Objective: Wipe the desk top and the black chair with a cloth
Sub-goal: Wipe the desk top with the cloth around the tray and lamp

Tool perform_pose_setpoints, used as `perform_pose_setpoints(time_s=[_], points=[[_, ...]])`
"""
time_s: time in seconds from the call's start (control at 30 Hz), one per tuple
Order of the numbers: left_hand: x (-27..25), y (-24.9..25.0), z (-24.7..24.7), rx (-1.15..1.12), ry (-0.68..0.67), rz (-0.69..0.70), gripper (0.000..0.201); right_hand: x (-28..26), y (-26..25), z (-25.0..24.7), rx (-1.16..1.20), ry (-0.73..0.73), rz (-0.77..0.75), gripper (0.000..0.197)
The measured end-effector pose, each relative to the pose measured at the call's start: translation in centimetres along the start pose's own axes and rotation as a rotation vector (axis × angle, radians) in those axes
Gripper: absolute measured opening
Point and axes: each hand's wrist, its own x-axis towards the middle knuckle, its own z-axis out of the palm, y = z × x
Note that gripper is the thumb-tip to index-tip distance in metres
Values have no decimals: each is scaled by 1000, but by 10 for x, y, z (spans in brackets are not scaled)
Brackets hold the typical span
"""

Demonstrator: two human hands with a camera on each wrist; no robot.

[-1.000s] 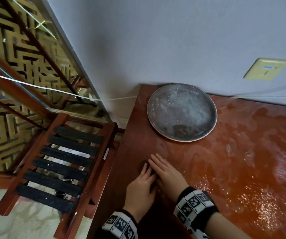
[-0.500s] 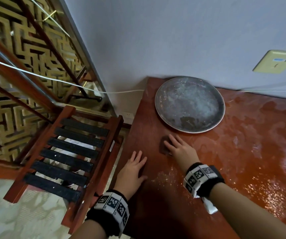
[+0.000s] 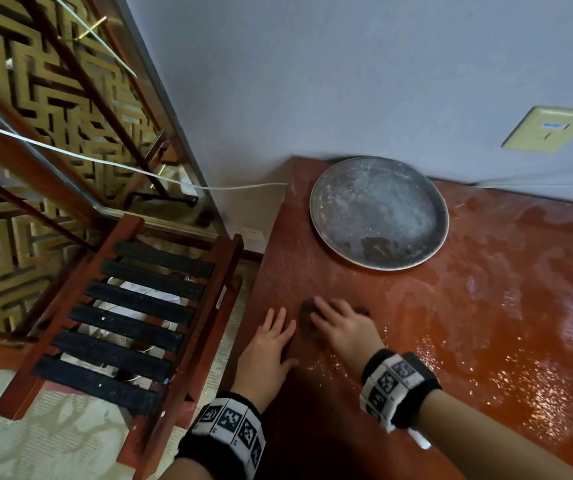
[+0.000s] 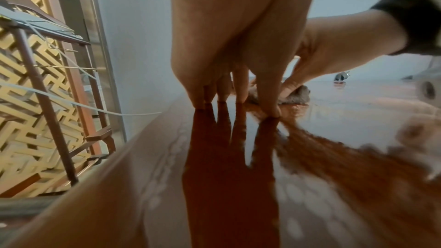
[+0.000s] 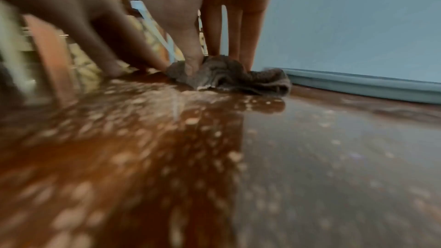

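- Step in hand, by the look of it: wiping the desk top (image 3: 486, 323); dusty specks and smears over much of the surface, so far from done.
- Nearest: left hand (image 3: 264, 355) flat on desk near its left edge, fingers straight and slightly spread, holding nothing. Bracing, probably.
- Just right of it: right hand (image 3: 344, 327) pressing down on cloth (image 5: 229, 76), fingers straight on top, thumb tucked at the near edge.
- Cloth bunched, small, grey-brown, mostly under the right hand; edges poking out left and right of the fingers.
- Beyond: round metal tray (image 3: 378, 213) near the wall, apart from cloth.
- Next move likely needs firm sweeps rightward across speckled area, then around tray.
- Black chair (image 3: 129, 317) left of desk, untouched.
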Motion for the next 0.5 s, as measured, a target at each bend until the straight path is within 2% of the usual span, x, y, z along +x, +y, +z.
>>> perform_pose_setpoints(time_s=[0.03,0.1,0.17,0.23,0.27,0.33,0.4,0.43,0.47,0.5], points=[[0,0,0,-1,-1,3,68,-5,-1,8,1,42,-90,27],[1,-1,0,-11,-5,11,68,0,5,4,-8,24,-65,31],[1,-1,0,-25,-2,15,68,18,20,-6,-33,-29,117,27],[0,-1,0,-33,-1,12,67,35,24,-15,12,-168,346,31],[0,-1,0,-30,0,11,67,36,20,-15,28,-171,388,34],[0,-2,1,-22,-1,13,67,32,1,-12,51,-78,288,31],[0,-3,2,-14,-1,9,66,22,-13,-5,13,-26,55,17],[0,-4,3,-12,-2,7,65,19,-12,-1,12,-17,-14,17],[1,-4,3,-16,-5,10,66,21,-6,-2,45,-43,-7,20],[1,-3,2,-24,-7,13,66,24,3,-3,76,-75,63,28]])
